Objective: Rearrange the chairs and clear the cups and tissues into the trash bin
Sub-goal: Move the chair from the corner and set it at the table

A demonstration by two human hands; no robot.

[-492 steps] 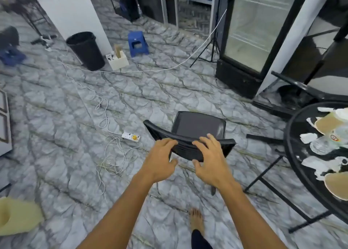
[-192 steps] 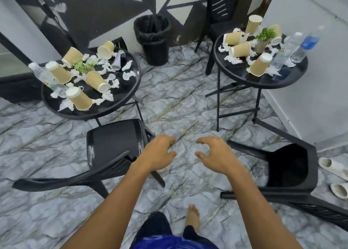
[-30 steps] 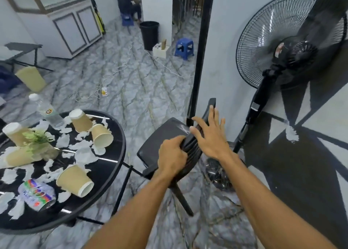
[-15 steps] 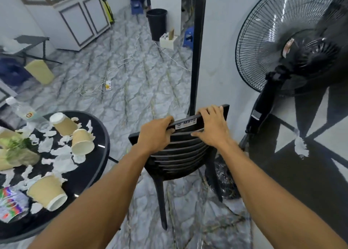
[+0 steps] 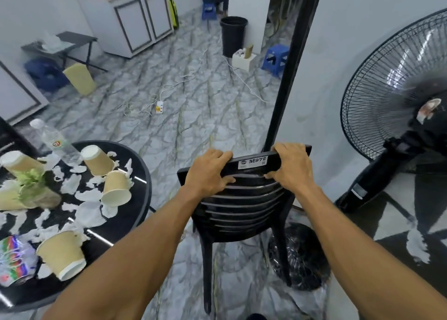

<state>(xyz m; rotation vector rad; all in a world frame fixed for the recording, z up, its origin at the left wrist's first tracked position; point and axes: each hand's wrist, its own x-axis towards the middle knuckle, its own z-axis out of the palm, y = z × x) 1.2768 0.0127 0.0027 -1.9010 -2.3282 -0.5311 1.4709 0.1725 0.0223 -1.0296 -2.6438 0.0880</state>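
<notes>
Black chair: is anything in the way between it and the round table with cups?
Nothing visible. The left hand and right hand grip the top rail of the black slatted plastic chair; only bare marble floor shows between it and the round black table. The wrapped fan base sits by the chair's other side.

A white sticker (image 5: pixel 252 162) on the top rail of the chair (image 5: pixel 242 211) reads "M972". The bottle (image 5: pixel 56 143) label is too blurred to read.

Probably a small café: round table (image 5: pixel 131 220) strewn with paper cups (image 5: pixel 116 189) (standing fan (image 5: pixel 396 94) nearby).
</notes>
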